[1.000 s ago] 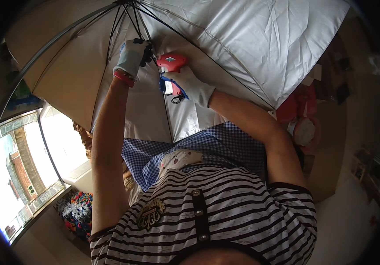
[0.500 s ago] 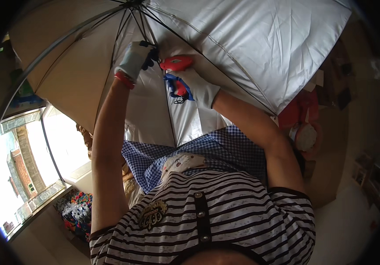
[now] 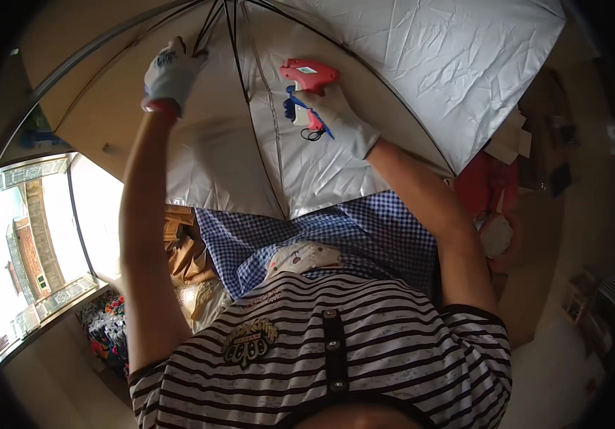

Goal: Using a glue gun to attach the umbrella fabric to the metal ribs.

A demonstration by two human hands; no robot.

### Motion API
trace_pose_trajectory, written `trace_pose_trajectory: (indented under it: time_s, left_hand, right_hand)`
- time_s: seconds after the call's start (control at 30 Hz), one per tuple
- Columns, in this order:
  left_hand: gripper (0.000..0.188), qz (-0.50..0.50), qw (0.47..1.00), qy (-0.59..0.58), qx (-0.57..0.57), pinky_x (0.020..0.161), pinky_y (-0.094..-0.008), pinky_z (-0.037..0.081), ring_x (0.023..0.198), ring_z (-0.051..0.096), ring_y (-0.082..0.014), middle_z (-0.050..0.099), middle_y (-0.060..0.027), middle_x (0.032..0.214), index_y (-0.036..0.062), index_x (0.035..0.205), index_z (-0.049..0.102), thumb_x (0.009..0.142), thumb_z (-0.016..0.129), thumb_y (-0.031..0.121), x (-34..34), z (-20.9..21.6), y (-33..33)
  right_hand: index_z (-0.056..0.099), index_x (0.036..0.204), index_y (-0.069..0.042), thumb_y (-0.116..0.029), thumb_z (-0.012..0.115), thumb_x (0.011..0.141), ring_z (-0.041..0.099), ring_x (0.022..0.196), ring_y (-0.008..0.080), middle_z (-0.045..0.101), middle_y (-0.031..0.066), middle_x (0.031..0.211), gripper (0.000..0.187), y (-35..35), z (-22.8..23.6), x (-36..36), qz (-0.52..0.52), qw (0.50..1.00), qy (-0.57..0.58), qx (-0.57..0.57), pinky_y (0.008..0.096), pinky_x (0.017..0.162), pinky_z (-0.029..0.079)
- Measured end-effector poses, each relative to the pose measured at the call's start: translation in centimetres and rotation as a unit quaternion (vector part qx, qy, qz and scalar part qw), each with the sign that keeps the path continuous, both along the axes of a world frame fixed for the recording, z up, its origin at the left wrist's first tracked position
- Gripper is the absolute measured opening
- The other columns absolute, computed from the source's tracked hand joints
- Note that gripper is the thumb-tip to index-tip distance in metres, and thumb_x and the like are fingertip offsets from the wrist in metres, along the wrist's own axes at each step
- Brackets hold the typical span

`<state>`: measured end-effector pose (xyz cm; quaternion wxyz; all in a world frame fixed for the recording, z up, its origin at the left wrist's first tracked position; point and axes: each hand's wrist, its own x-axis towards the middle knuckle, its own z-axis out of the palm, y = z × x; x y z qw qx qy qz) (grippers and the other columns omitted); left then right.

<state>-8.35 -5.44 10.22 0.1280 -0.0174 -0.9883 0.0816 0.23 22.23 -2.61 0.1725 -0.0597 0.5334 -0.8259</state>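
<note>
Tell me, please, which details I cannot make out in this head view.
In the head view:
Centre of the umbrella: cut off by the upper edge.
Grip of the left hand: too blurred to tell.
Handle of the red tool: partly covered by the right hand.

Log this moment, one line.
right grip: holding red-white gun-shaped tool | left grip: by dark struts, contact unclear | silver-lined umbrella: canopy spread

At the left there is a window (image 3: pixel 100 214), from which comes very bright white light. Its sill (image 3: pixel 64 319) is pale. At the lower right, the floor (image 3: pixel 547 375) looks light grey, and the room there is dimmer.
</note>
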Motion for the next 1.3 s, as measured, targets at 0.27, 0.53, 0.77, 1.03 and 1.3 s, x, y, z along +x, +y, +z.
trace_pose_trajectory:
  time_s: [0.27,0.53,0.77,1.03,1.3]
  left_hand:
    - [0.042,0.040,0.969,-0.111,0.218,0.056,-0.0348,0.052,0.058,0.066,-0.0201,0.070,-0.0106,0.075,0.0000,0.097,0.067,0.087,0.061,0.040,1.8,-8.3,8.5]
    - [0.033,0.048,0.866,-0.209,0.452,0.046,-0.0335,0.049,0.047,0.063,-0.0221,0.064,-0.0117,0.057,-0.0004,0.081,0.069,0.090,0.054,0.028,2.3,-6.4,9.2]
    - [0.031,0.046,0.854,-0.228,0.465,0.043,-0.0304,0.048,0.047,0.062,-0.0199,0.064,-0.0110,0.058,-0.0003,0.080,0.068,0.092,0.052,0.024,1.6,-6.8,8.9]
    - [0.028,0.045,0.824,-0.228,0.517,0.041,-0.0286,0.046,0.050,0.063,-0.0183,0.066,-0.0088,0.063,0.0011,0.082,0.068,0.093,0.054,0.023,2.0,-6.6,9.0]
    - [0.023,0.078,0.811,-0.225,0.534,0.040,-0.0282,0.044,0.049,0.063,-0.0179,0.066,-0.0091,0.066,0.0007,0.087,0.069,0.092,0.055,0.019,2.1,-6.2,9.2]
  right_hand:
    - [0.059,0.108,-0.001,-0.020,0.070,0.085,0.064,0.080,0.0105,0.065,0.0045,0.094,0.031,0.3,-3.0,-0.4,0.007,1.000,-0.021,0.021,0.0271,0.070,0.054]
    - [0.060,0.100,-0.002,-0.019,0.067,0.086,0.061,0.069,0.0102,0.062,0.0019,0.083,0.023,-2.4,-3.6,0.8,-0.040,0.992,-0.037,0.113,0.0275,0.060,0.048]
    - [0.062,0.093,-0.002,-0.016,0.066,0.085,0.059,0.061,0.0110,0.060,0.0016,0.073,0.016,-4.2,-3.2,2.9,-0.046,0.987,-0.132,0.076,0.0291,0.055,0.048]
    - [0.062,0.090,-0.001,-0.012,0.064,0.085,0.060,0.060,0.0126,0.061,0.0033,0.073,0.012,-3.2,-2.2,3.0,-0.021,0.986,-0.167,0.000,0.0282,0.054,0.048]
    - [0.062,0.094,-0.002,-0.015,0.068,0.084,0.061,0.063,0.0139,0.062,0.0042,0.076,0.017,-2.2,-0.5,2.8,-0.005,0.986,-0.167,0.005,0.0286,0.056,0.049]
